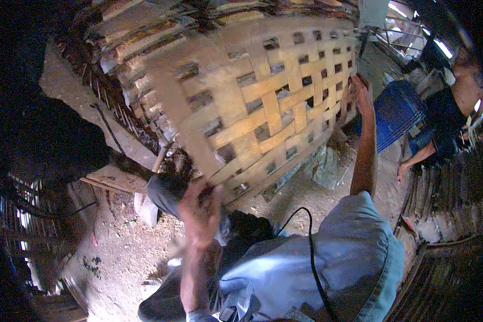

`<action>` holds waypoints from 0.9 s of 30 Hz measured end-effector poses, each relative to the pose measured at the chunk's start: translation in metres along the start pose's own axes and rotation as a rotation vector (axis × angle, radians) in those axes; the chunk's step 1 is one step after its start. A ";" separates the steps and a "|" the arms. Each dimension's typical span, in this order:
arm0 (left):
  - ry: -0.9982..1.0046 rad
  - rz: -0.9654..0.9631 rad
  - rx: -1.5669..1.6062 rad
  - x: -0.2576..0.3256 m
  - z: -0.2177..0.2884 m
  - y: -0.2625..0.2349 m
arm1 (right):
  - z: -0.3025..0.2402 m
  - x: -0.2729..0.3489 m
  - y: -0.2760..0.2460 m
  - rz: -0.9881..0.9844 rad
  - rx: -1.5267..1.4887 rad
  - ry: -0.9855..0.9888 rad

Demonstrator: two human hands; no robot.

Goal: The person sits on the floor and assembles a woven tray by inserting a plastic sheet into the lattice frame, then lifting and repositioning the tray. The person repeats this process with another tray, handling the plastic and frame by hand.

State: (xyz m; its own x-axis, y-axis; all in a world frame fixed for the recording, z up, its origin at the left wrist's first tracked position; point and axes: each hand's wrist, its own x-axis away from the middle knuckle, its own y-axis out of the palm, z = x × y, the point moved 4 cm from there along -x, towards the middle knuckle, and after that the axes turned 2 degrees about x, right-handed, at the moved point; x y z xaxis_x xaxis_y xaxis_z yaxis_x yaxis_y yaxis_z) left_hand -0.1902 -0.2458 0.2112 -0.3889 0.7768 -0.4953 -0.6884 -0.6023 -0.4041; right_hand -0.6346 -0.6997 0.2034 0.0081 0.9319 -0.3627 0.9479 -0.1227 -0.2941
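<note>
A large woven panel of pale flat wooden or bamboo strips (276, 110) stands tilted up in front of me, with square gaps between the strips. My right hand (363, 92) grips its right edge, fingers curled round the border. At the panel's lower left corner my left hand (199, 212) is closed on the border, its fingers partly blurred by motion. The panel's left side is smeared too. Its back face is hidden from me.
Rough layered strips (145, 45) are piled behind the panel. A blue crate (397, 115) stands at the right, near another person's arm (417, 161). Wood chips (126, 241) litter the floor on the left. A black cable (312, 252) hangs over my blue shirt.
</note>
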 end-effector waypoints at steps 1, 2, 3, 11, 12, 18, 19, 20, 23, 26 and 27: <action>-0.024 -0.034 -0.008 -0.005 -0.015 0.021 | 0.010 0.001 0.007 -0.002 0.033 0.039; -0.052 -0.076 -0.011 -0.009 -0.035 0.040 | 0.018 0.002 0.013 -0.011 0.064 0.063; -0.156 -0.129 0.005 -0.007 -0.056 0.062 | 0.027 0.003 0.016 -0.019 0.098 0.082; -0.514 -0.300 0.400 0.047 -0.209 0.175 | 0.078 -0.023 0.091 -0.191 0.356 0.142; -0.503 -0.286 0.487 0.051 -0.213 0.182 | 0.086 -0.023 0.099 -0.218 0.410 0.148; -0.869 -0.153 1.243 0.066 -0.237 0.192 | 0.154 0.017 0.180 -0.571 0.820 0.259; -0.892 -0.079 1.375 0.065 -0.233 0.181 | 0.165 0.031 0.197 -0.644 0.882 0.257; -0.821 -0.167 1.169 0.040 -0.183 0.141 | 0.184 0.050 0.199 -0.688 0.943 0.279; -0.637 -0.187 0.726 -0.010 -0.080 0.011 | 0.194 0.076 0.209 -0.722 1.058 0.213; -0.689 0.195 0.626 0.020 -0.063 -0.106 | 0.179 0.089 0.223 -0.698 1.040 0.050; -0.624 0.442 0.393 0.039 -0.055 -0.148 | 0.162 0.090 0.240 -0.686 0.989 -0.037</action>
State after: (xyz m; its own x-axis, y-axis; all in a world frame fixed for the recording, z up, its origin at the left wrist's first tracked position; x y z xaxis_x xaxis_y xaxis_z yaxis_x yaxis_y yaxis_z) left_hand -0.0699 -0.1362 0.2090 -0.8573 0.5145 0.0153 -0.5120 -0.8554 0.0787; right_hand -0.4577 -0.7010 -0.0433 -0.4269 0.8970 0.1144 0.0964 0.1710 -0.9805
